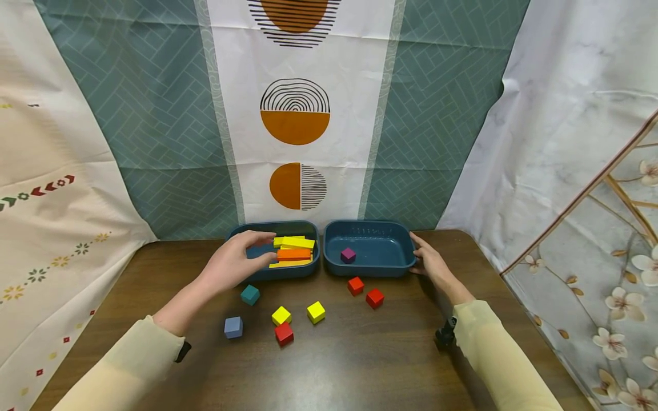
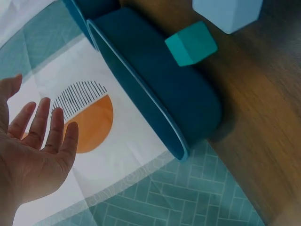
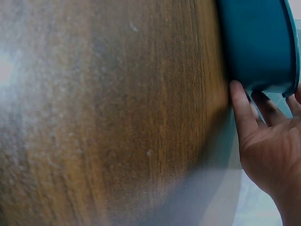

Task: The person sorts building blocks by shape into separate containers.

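Observation:
My left hand [image 1: 233, 260] hovers over the left end of the left blue bin [image 1: 277, 275], thumb and fingers spread apart with nothing between them. Inside that bin lie several yellow blocks [image 1: 297, 243] and an orange block [image 1: 294, 254]. Fingers of my right hand [image 1: 432, 264] touch the right end of the second blue bin [image 1: 370, 272]; in the right wrist view, the fingertips [image 3: 236, 86] rest against the bin's end wall [image 3: 258, 47]. A purple cube [image 1: 348, 255] sits in the left part of this second bin.
In front of the bins, a teal cube [image 1: 250, 294], a light blue cube [image 1: 233, 327], two yellow cubes [image 1: 316, 312] and three red cubes [image 1: 374, 298] lie on the brown table [image 1: 360, 365]. Behind the bins hangs a patterned cloth [image 1: 339, 131].

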The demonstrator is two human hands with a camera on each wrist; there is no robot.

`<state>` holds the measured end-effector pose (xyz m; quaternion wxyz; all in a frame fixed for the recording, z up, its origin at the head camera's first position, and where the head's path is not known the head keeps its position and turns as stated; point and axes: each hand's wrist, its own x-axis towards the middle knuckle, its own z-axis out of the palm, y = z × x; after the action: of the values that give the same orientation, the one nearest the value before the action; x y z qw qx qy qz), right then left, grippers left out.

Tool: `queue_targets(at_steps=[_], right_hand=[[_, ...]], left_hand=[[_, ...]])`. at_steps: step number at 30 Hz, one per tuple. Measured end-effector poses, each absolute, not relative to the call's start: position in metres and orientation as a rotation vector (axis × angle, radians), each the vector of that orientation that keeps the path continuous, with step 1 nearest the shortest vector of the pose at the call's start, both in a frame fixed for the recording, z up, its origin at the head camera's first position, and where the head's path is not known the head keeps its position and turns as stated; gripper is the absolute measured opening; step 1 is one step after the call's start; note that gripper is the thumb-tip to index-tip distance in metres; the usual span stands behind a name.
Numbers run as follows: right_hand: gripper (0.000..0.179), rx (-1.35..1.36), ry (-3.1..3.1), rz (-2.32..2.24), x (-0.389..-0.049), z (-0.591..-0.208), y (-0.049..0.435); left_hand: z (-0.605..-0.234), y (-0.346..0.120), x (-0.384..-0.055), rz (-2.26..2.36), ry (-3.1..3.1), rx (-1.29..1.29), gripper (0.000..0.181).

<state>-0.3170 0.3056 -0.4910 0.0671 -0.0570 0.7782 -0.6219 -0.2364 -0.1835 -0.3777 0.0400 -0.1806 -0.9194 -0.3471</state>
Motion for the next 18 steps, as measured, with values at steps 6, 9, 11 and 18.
queue_targets(at_steps=[6, 9, 11, 18], right_hand=[[0.062, -0.179, 2.347, -1.865, -0.317, -0.491, 0.305], [0.062, -0.174, 2.349, -1.866, -0.316, -0.491, 0.305], [0.062, -0.172, 2.349, -1.870, -0.316, -0.491, 0.306], [0.062, -0.166, 2.343, -1.886, -0.317, -0.492, 0.306]], left_hand=[[-0.381, -0.194, -0.229, -1.030, -2.816, -0.558, 0.048], [-0.384, -0.200, -0.224, -1.013, -2.823, -0.550, 0.048], [-0.386, -0.204, -0.221, -1.014, -2.829, -0.541, 0.048], [-0.392, -0.217, -0.213, -1.016, -2.843, -0.505, 0.049]])
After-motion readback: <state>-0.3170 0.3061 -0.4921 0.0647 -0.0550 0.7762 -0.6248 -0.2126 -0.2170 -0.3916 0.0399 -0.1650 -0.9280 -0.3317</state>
